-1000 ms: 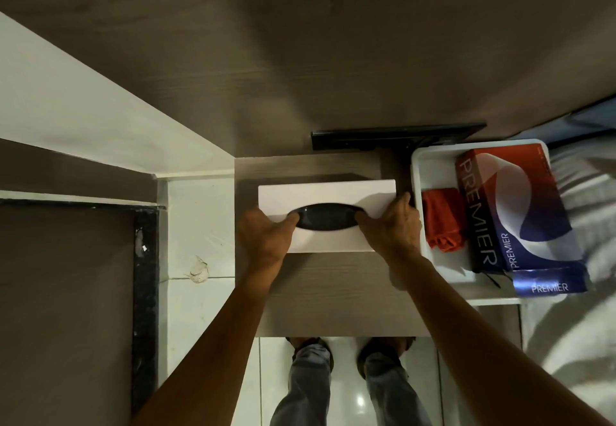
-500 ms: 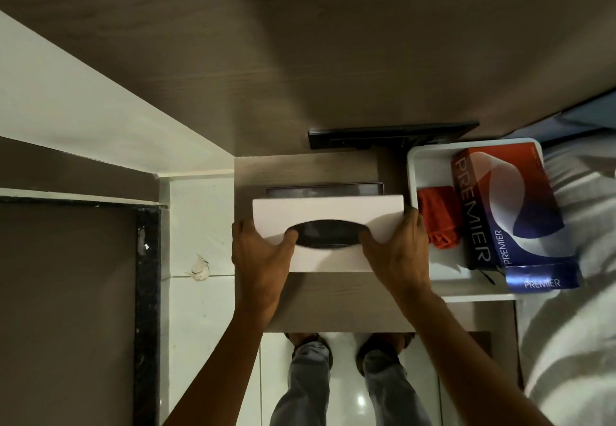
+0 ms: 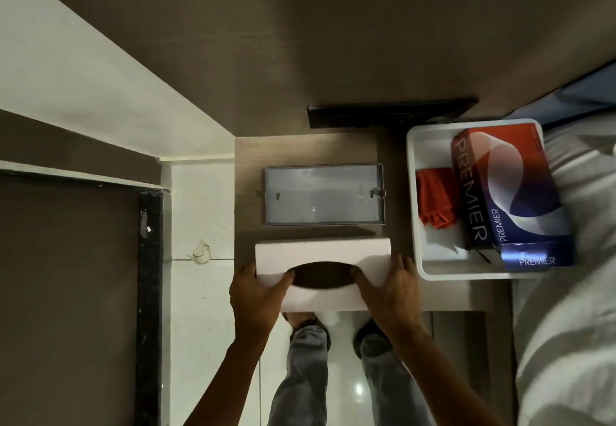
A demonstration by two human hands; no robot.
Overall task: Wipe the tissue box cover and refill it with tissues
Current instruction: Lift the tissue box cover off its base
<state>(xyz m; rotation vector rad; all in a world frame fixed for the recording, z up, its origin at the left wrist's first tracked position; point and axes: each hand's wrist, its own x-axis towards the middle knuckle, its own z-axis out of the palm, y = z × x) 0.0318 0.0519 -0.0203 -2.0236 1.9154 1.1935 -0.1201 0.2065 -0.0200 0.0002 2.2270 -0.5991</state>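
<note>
Left hand [image 3: 255, 295] and right hand [image 3: 388, 292] both closed on the white tissue box cover [image 3: 321, 259], low in the middle of the frame; each thumb hooked at an end of the dark oval slot [image 3: 321, 279], fingers wrapped round the short ends. Cover held over the near edge of a small wooden table [image 3: 250, 192], its near side overhanging the white tiled floor [image 3: 200, 325]. Below the cover, at bottom centre, two legs in grey trousers [image 3: 300, 375] and dark shoes on the tile. Just beyond the cover, apart from it, a shallow grey tray-like base [image 3: 325, 195] lies flat on the table, open side up, two small pegs showing near its left and right ends. To the right of centre, a white tray [image 3: 413, 225] holds a folded red cloth [image 3: 435, 199] on the left and a red-and-blue tissue box [image 3: 510, 192] marked PREMIER on the right, the two touching. Pale bedding [image 3: 573, 309] fills the right edge. Beyond the table, a black strip [image 3: 390, 115] against a wood-grain panel that takes up the upper frame. Dark panel with black edging at lower left.
</note>
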